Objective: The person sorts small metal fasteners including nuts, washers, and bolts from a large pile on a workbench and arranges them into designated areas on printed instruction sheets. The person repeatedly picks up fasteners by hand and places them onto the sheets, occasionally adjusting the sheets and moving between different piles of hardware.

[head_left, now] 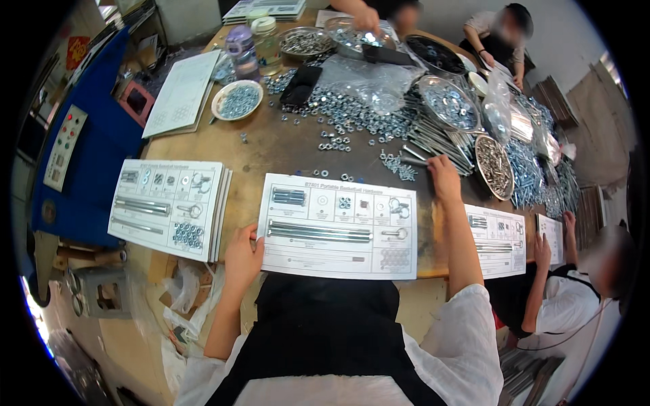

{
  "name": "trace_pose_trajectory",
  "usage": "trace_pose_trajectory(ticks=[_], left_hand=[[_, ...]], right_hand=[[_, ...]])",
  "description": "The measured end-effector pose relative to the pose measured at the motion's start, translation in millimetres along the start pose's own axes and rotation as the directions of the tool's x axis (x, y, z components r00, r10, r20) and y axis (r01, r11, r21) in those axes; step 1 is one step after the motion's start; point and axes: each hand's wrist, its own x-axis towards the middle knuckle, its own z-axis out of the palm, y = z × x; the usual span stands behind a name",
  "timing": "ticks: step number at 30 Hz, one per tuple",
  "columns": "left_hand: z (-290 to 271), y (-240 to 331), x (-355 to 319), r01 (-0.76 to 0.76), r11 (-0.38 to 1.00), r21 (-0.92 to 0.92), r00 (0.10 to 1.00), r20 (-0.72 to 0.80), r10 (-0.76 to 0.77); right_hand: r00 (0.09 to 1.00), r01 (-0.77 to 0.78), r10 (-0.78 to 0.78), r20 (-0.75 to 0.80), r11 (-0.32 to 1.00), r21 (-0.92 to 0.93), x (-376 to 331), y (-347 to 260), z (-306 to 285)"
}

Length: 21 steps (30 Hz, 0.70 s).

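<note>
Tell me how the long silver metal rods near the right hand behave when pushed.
The long silver metal rods look straight and solid, so probably stiff and rather heavy. Their round shafts could roll, though crowding may limit that.

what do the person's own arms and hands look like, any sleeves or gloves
Both the left hand and right hand are bare, without gloves. Loose white sleeves end near the elbows, leaving the forearms uncovered. No watch or cable shows on them.

White short sleeves (pixel 464 331), black apron (pixel 325 318)
</note>
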Motion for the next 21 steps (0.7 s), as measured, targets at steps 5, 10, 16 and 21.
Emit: trace_pose_trajectory(ticks=[5, 10, 16, 21], left_hand=[[11, 6, 5, 0.04, 0.997, -0.063, 0.999, 0.012, -0.039], [7, -1, 5, 0.118, 0.985, -0.123, 0.993, 0.039, -0.114], [1, 9, 4, -0.087, 0.985, -0.151, 0.996, 0.001, 0.088], [-12, 22, -12, -0.21, 0.971, -0.113, 0.958, 0.176, 0.228]], right_hand=[[0.939, -0.059, 0.139, -0.313, 0.966, 0.251, -5, -35, -20], [0.985, 0.029, -0.115, 0.126, 0.843, 0.537, -59, -215, -40], [0.977, 0.127, -0.194, 0.088, 0.863, 0.49, -118, -297, -7], [0.978, 0.131, -0.194, 0.082, 0.865, 0.485, -127, -308, 2]])
